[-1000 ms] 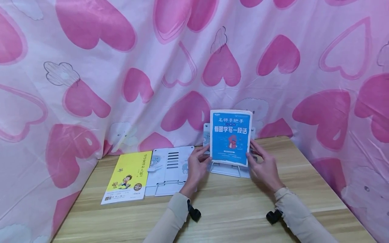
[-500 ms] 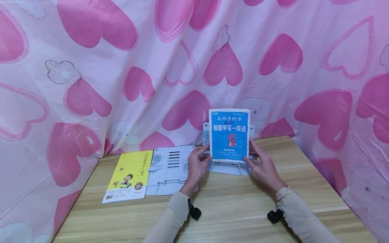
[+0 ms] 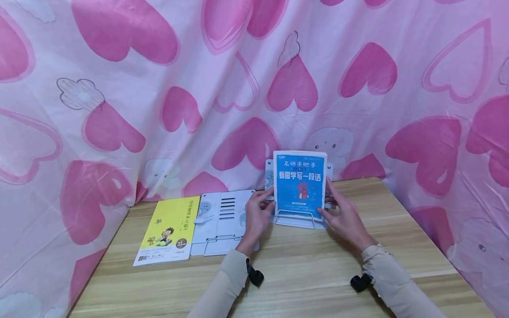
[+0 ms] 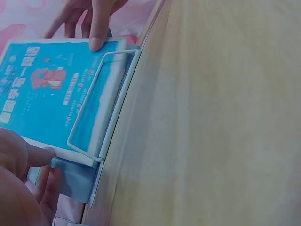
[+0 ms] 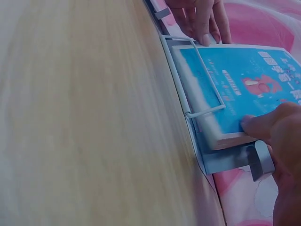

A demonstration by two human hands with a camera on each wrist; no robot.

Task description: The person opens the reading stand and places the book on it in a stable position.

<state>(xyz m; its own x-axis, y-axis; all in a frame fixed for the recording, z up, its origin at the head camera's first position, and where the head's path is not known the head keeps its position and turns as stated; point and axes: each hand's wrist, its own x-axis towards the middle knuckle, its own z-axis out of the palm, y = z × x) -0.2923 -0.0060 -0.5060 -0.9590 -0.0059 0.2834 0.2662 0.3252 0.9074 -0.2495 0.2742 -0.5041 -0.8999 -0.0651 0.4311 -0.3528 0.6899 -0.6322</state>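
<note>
A blue-covered book with white edges leans upright on a pale blue book stand. The stand's white wire holder passes in front of the book's lower part, clearest in the left wrist view. My left hand holds the book's left edge, thumb at the edge and fingers toward the back. On the other side, my right hand grips the book's right edge, its thumb pressed on the cover near the lower corner. The right fingers are mostly hidden behind the book and stand.
A second, similar stand with slots lies to the left, its wire holder at its front. Beside it lies a yellow book. All are on a wooden table, with a pink heart-patterned curtain behind.
The blue book has moved down, its lower edge now behind the wire holder rather than above it. Both hands have kept their places at its sides.
</note>
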